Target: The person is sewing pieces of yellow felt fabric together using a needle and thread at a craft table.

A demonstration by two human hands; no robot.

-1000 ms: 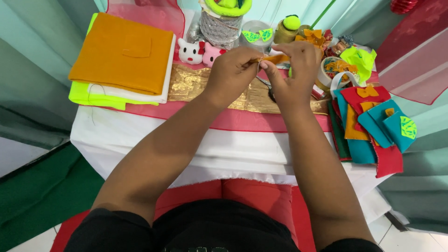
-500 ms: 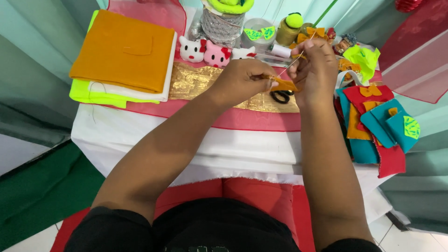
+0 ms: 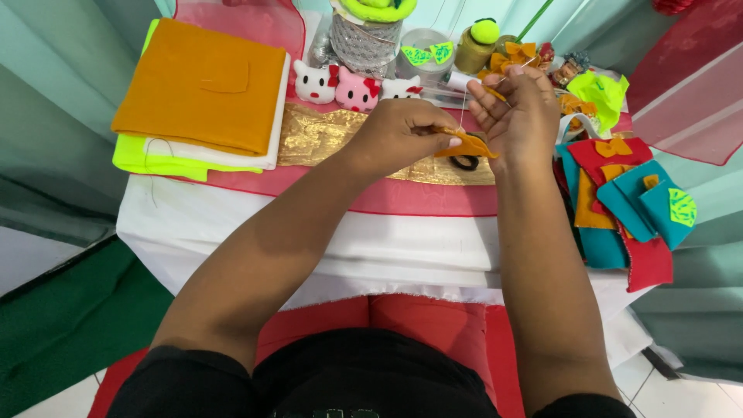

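In the head view, a small orange felt piece (image 3: 463, 142) is pinched in the left hand (image 3: 402, 133), its fingers clamped together on the felt's near edge. The right hand (image 3: 520, 116) is raised just beside it, its fingers closed on what looks like a thin needle (image 3: 495, 94), with a pale thread (image 3: 463, 108) running down to the felt. Stitching is judged best done with the thread drawn taut but gently and the felt held flat, so that no puckering results. Scissors (image 3: 466, 162) lie directly beneath the fingers on a gold cloth (image 3: 325, 139). Little open room is left beyond the fingers, where cat toys (image 3: 337, 85) and jars crowd close; stacked felt (image 3: 197, 93) lies well to their left, cut shapes (image 3: 627, 201) to their right, at the tabletop (image 3: 433, 248) edge.
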